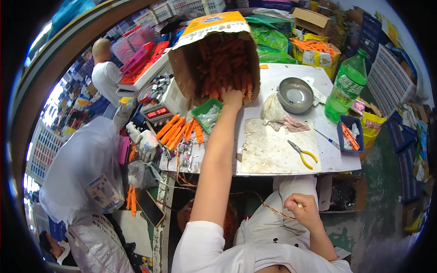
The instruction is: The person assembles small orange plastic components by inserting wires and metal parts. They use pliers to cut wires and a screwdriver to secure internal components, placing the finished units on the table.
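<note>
My left hand (pixel 232 99) reaches across the table into the mouth of a cardboard box (pixel 182 68) tipped on its side. Slim orange plastic pieces (pixel 223 63) fill the box, and my fingertips are among the lowest ones; whether they grip one is hidden. Over my lap my right hand (pixel 304 210) is closed, with a small pale tip showing at the curled fingers; I cannot make out what it is. Beside my left forearm lie a green tray (pixel 198 111) with small clear parts and a fanned pile of orange pieces (pixel 175 132).
Yellow-handled pliers (pixel 306 157) lie on a stained board (pixel 259 150). Behind them are a cloth (pixel 273 110), a metal bowl (pixel 296 95), a green bottle (pixel 348 86) and a blue bin (pixel 358 129). A digital scale (pixel 157 113) stands left. Twisted wires (pixel 264 204) hang before the table. Another person (pixel 105 75) is at far left.
</note>
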The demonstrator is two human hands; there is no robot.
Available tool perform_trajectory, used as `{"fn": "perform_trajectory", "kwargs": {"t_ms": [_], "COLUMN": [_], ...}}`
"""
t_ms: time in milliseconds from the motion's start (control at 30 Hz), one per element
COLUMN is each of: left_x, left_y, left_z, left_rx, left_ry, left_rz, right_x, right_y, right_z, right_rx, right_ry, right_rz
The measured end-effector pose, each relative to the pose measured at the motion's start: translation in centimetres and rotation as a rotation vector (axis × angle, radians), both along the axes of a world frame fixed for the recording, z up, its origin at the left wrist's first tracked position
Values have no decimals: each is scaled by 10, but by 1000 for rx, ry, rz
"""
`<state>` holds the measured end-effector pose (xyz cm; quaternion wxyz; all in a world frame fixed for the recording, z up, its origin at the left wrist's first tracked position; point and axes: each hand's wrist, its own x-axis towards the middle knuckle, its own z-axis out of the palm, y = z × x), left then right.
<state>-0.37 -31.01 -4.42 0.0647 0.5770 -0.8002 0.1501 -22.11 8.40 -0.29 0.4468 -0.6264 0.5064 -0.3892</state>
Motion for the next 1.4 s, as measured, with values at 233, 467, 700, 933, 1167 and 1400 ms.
{"fn": "perform_trajectory", "kwargs": {"t_ms": [233, 467, 700, 933, 1167, 1400], "left_x": [-31, -55, -63, -68, -70, -59], "left_y": [77, 231, 255, 255, 248, 253], "left_z": [62, 88, 85, 81, 68, 40], "left_rx": [-452, -669, -839, -815, -733, -526], "left_ry": [243, 251, 174, 93, 26, 149], "left_rz": [-667, -1040, -1162, -1162, -1129, -869], "right_x": [-35, -24, -15, -16, -17, -25], "right_y": [-4, -44, -42, -44, -55, -81], "right_z": [-4, 31, 31, 22, -2, -24], "right_rx": [-24, -511, -704, -659, -584, -497], "right_ry": [-9, 246, 538, 589, 623, 500], "right_rz": [-275, -411, -352, -395, -392, -494]}}
